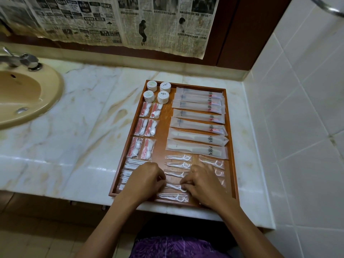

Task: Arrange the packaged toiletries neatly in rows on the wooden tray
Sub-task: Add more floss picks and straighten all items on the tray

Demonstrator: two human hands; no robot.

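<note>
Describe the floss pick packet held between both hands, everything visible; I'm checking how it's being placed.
The floss pick packet is a small clear plastic sleeve with one white floss pick inside. It lies roughly flat and crosswise near the front of the wooden tray, in the left column of similar packets, one ahead of it and one behind. The left hand pinches its left end and the right hand its right end, with curled fingers. Motion blur hides any print.

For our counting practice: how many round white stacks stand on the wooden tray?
4, in a two-by-two block at the tray's far left corner: back left, back right, front left, front right. None looks hidden.
</note>
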